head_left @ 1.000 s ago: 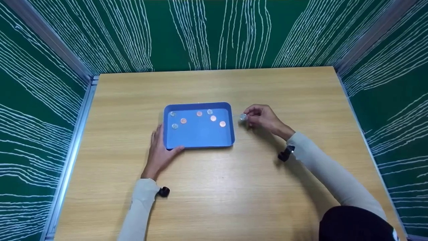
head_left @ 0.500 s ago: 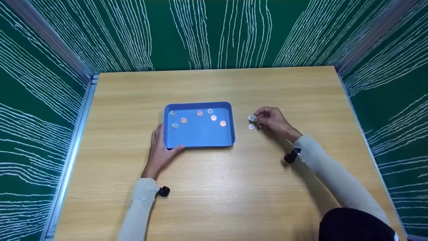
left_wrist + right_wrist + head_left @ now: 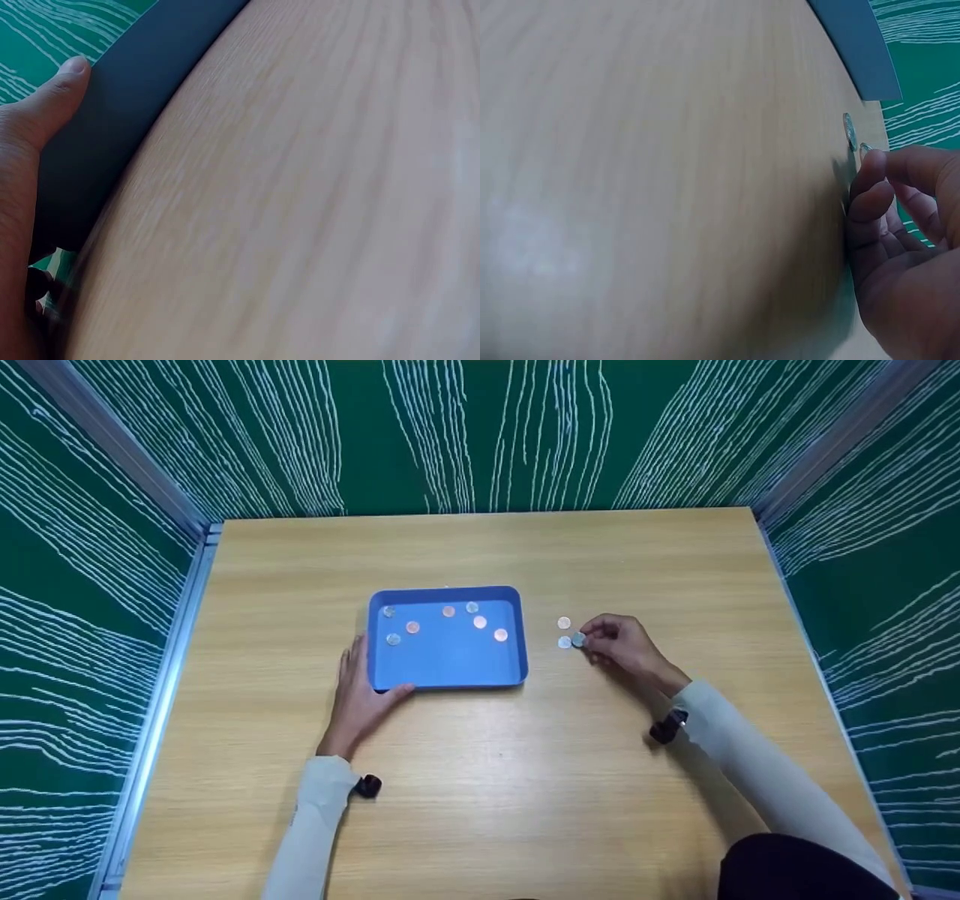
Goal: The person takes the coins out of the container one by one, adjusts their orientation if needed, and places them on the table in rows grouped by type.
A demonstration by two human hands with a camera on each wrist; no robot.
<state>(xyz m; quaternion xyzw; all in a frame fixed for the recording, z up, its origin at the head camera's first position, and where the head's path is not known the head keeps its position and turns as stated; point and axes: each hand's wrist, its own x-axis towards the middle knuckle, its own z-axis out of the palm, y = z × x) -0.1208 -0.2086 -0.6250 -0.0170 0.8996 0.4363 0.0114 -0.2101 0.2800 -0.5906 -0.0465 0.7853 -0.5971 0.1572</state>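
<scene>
A shallow blue tray (image 3: 450,660) lies on the table with several copper and silver coins in it. My left hand (image 3: 356,697) holds its near left corner, fingers along the left side and thumb on the front wall. In the left wrist view the thumb (image 3: 60,97) lies against the dark outer wall of the tray (image 3: 112,127). To the right of the tray, my right hand (image 3: 622,645) pinches a silver coin (image 3: 578,639) at the fingertips. Beside it on the table lie a silver coin (image 3: 565,643) and a paler coin (image 3: 564,623) farther back.
The wooden table (image 3: 465,795) ends at a green wall (image 3: 480,435) with white wavy lines at the back. Similar green panels stand left and right, joined by metal frame rails (image 3: 161,690). Small black cameras (image 3: 367,787) sit at both wrists.
My right hand has moved right and slightly nearer, away from the tray. Two coins now lie on the table where it passed; another is at its fingertips. My left hand keeps its hold on the tray.
</scene>
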